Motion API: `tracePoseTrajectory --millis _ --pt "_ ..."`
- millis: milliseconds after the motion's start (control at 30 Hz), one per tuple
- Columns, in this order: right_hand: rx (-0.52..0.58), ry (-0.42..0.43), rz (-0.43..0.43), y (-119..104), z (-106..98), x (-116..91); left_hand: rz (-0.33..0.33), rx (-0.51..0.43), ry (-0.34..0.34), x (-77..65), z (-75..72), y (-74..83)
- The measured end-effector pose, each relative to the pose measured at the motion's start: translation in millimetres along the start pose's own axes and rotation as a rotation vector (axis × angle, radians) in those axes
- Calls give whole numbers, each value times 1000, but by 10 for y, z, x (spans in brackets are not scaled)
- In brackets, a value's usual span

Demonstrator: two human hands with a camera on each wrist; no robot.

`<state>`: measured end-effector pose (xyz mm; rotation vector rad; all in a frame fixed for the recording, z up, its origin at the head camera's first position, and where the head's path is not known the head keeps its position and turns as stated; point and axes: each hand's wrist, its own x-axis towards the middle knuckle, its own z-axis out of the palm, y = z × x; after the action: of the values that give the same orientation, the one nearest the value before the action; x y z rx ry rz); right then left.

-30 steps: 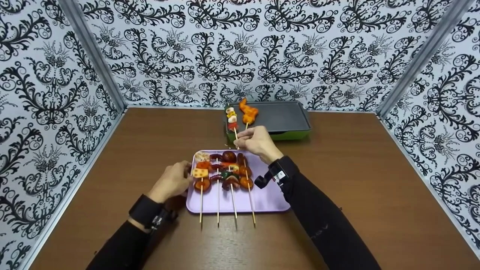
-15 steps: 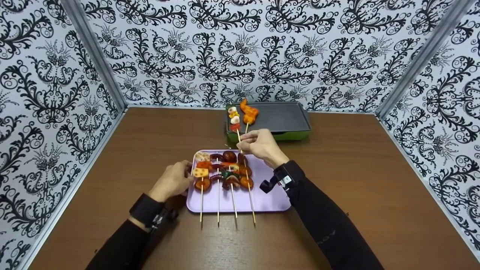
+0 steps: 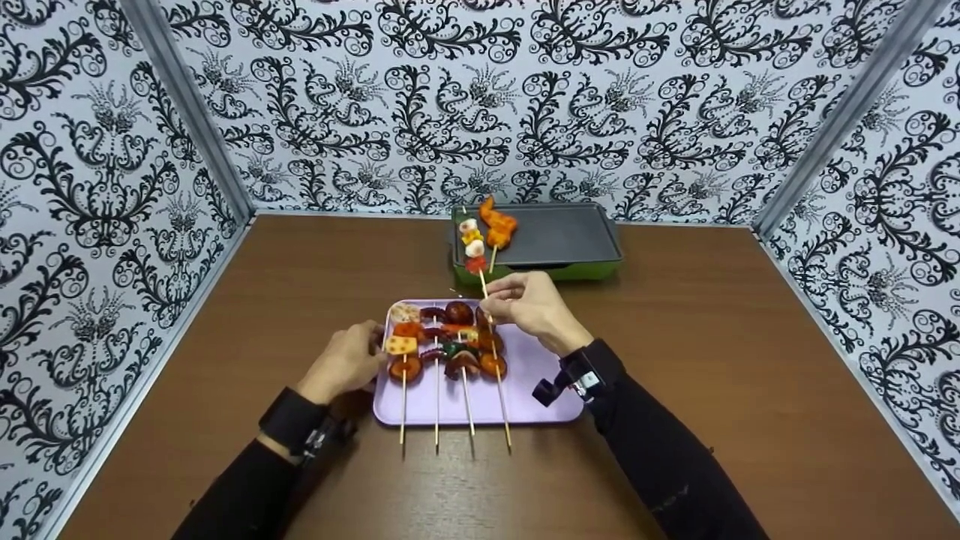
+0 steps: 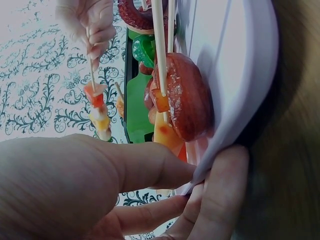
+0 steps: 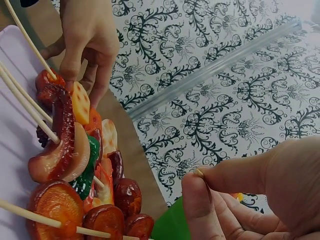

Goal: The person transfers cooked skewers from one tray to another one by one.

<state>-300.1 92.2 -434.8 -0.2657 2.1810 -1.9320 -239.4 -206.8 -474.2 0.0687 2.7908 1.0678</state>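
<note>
My left hand [image 3: 346, 361] grips the left rim of a lilac tray [image 3: 541, 375]; the left wrist view shows the thumb over the edge and fingers beneath it. My right hand [image 3: 535, 306] pinches the bare stick of a kebab skewer [image 3: 475, 253], its food pointing away from me. White, yellow and red pieces are threaded on that skewer, which is raised between the tray and the grill [image 3: 562, 234]. Several more skewers lie side by side on the tray, among them one with a yellow spotted slice [image 3: 400, 345] and one with brown round slices [image 3: 491, 366].
The grill has a dark flat plate and a green base, near the back wall. An orange chicken wing skewer [image 3: 498, 229] lies on its left part, stick towards me. Bare stick ends stick out past the tray's front edge. Patterned walls [image 3: 480, 105] enclose the brown table [image 3: 712, 322].
My right hand has drawn the kebab skewer back from the grill, towards me and slightly right, over the tray's far edge. The left hand and the tray have stayed in place.
</note>
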Motion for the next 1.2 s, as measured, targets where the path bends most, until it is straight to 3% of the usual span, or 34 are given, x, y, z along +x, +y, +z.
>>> tracePoseTrajectory --millis 300,500,1200 --pt "5 -4 -19 25 -81 -139 53 41 32 7 3 -34" --pt "18 -6 -23 52 -138 -226 29 -4 14 11 8 -32" --pt "21 -1 -15 188 -338 -514 18 -4 16 13 13 -34"
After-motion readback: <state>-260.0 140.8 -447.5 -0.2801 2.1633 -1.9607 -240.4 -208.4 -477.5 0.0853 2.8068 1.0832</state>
